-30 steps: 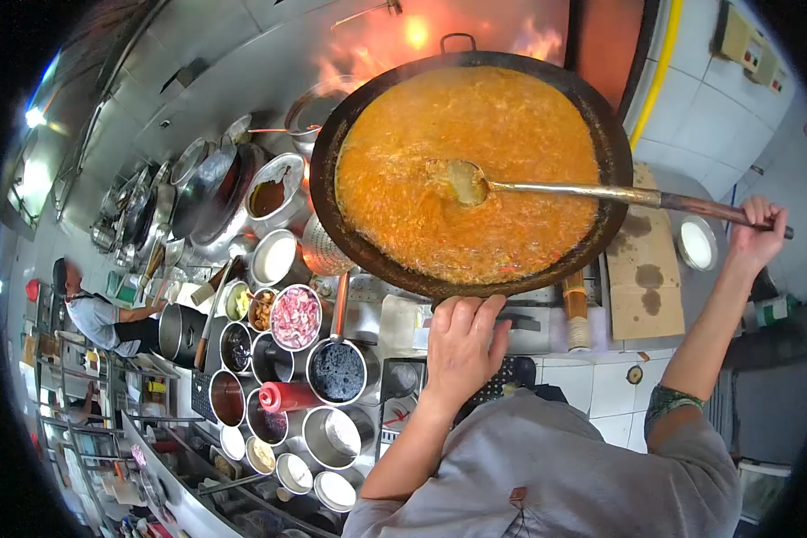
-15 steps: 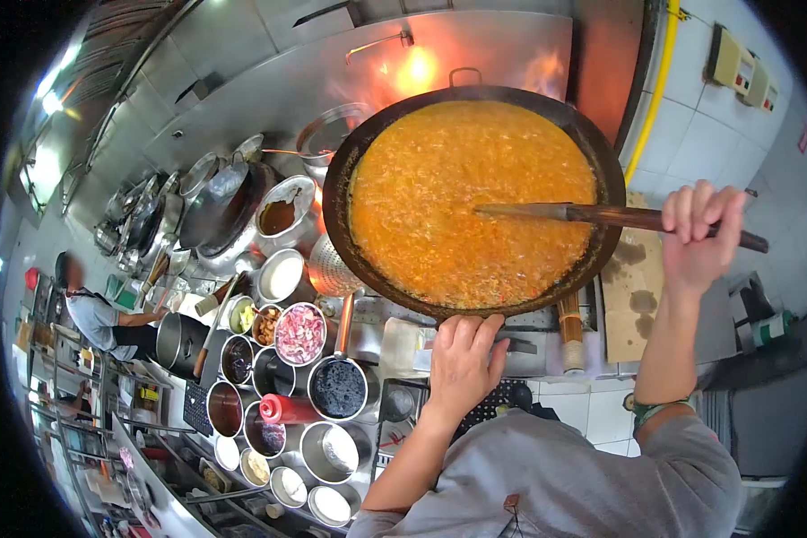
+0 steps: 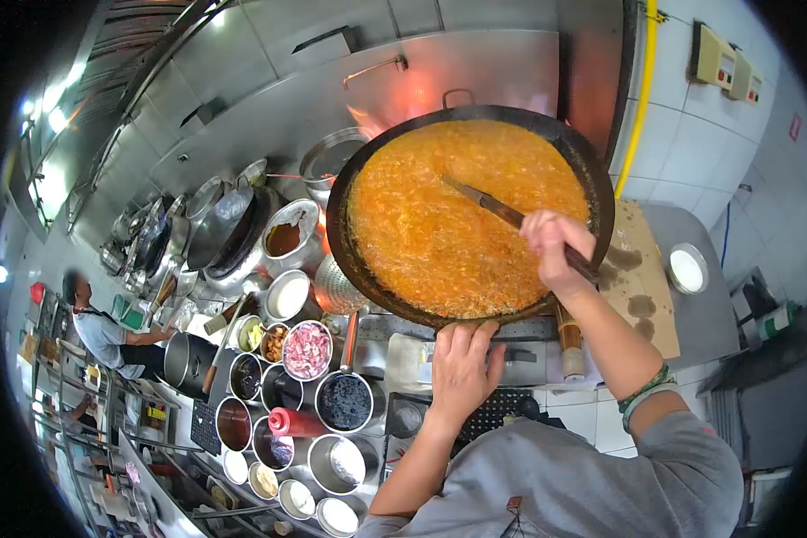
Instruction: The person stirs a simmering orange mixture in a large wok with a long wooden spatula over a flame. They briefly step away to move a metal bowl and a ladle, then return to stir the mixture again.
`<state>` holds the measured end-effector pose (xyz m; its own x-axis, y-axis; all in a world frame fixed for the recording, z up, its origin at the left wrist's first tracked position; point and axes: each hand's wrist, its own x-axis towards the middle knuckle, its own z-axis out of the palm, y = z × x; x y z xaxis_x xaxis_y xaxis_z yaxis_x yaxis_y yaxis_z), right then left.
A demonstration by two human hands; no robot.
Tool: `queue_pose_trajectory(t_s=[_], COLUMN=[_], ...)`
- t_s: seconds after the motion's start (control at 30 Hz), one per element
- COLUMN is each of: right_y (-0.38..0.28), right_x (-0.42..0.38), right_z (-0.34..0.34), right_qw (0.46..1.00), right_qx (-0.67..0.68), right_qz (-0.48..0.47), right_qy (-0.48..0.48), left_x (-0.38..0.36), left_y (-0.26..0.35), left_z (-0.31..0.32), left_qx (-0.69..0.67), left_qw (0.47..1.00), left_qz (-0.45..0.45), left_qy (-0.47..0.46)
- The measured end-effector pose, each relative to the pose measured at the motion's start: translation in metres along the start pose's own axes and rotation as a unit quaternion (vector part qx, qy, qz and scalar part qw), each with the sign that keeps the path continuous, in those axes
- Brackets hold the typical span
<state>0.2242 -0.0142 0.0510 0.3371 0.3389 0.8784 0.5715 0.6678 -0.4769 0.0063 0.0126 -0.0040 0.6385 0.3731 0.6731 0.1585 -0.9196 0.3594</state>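
A big dark wok (image 3: 603,193) is full of bubbling orange stew (image 3: 457,233). My right hand (image 3: 560,244) is wrapped round the dark wooden handle of a long stirring tool (image 3: 498,208), whose head is sunk out of sight in the stew. That handle slopes from the middle of the wok down over its right side. At the near edge of the wok my left hand (image 3: 464,366) has its fingers curled over the rim. A bamboo brush (image 3: 570,341) stands just right of that hand, below the wok.
Left of the wok lies a perforated skimmer (image 3: 335,285) among several pots and bowls, including sliced raw meat (image 3: 308,350) and a red squeeze bottle (image 3: 296,422). Flames (image 3: 368,121) rise behind. A white bowl (image 3: 688,269) is at right. Another person (image 3: 108,336) stands far left.
My right hand has moved left and down over the wok, swinging the tool to a steeper slant. My left hand stays at the rim. The flames behind have shrunk.
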Motion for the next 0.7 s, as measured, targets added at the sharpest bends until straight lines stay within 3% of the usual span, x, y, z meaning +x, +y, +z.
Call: queue_pose_trajectory(t_s=[0.07,0.13,0.17,0.23,0.3,0.4,0.5,0.57,0.7], right_y=[0.007,0.036,0.030,0.063,0.075,0.154,0.238,0.173,-0.015], right_x=[0.002,0.001,0.008,0.020,0.040,0.086,0.135,0.164,0.193], right_z=[0.004,-0.011,-0.024,-0.070,-0.096,-0.207,-0.334,-0.332,-0.207], right_qw=[0.997,0.995,0.981,0.964,0.973,0.951,0.894,0.907,0.943], right_qx=[-0.071,-0.072,-0.189,-0.259,-0.227,-0.274,-0.358,-0.365,-0.311], right_qz=[-0.009,-0.066,-0.040,0.047,0.013,0.043,-0.006,0.029,0.098], right_qy=[-0.039,0.025,0.011,-0.034,-0.036,-0.133,-0.268,-0.209,-0.068], left_x=[-0.001,-0.002,-0.005,-0.015,-0.018,-0.026,-0.033,-0.034,-0.037], left_y=[0.000,0.001,0.000,-0.004,-0.006,-0.005,-0.013,-0.015,-0.018], left_z=[-0.001,-0.007,-0.008,-0.007,-0.014,-0.010,0.004,0.003,0.005], left_qx=[-0.005,-0.033,-0.059,-0.045,-0.069,-0.047,-0.060,-0.064,-0.064], left_qw=[1.000,0.999,0.998,0.999,0.997,0.998,0.997,0.995,0.994], left_qz=[0.001,0.002,-0.004,0.007,-0.018,-0.028,-0.015,0.003,0.015], left_qy=[0.000,-0.009,0.001,0.026,0.016,0.036,0.052,0.072,0.089])
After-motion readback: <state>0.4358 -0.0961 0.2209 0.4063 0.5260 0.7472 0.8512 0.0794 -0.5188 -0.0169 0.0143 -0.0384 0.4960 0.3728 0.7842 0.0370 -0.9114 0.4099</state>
